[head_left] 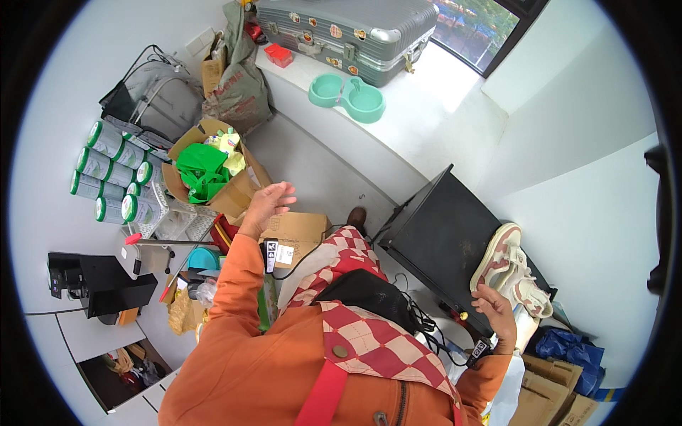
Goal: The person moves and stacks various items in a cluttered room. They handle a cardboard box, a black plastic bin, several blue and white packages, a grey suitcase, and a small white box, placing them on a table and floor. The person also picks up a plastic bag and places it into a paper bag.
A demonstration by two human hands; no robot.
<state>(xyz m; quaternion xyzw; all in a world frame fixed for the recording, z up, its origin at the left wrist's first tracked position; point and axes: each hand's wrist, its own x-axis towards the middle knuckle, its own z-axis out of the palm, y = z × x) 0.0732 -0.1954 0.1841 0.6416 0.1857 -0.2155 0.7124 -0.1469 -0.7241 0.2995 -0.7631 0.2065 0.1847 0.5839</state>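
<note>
My left hand (272, 205) hangs in the air with bent, slightly spread fingers and holds nothing. Below it in the picture is a closed cardboard box (306, 229), and an open cardboard box (234, 194) with green bags (201, 165) stands close by. At the right, my right hand (493, 309) is beside a pair of white and pink sneakers (501, 250) on a black cabinet (442, 239). Its fingers are loosely curled near the toe or heel of one shoe; whether they touch it I cannot tell. Both wrists wear a strapped device with a cable.
A white ledge (426, 122) bears a grey hard-shell suitcase (346, 40), a teal double pet bowl (364, 99) and a red box (278, 55). Green-lidded cans (139, 209) are stacked at the left. Flattened cardboard (541, 388) and a blue plastic bag (565, 346) lie at lower right.
</note>
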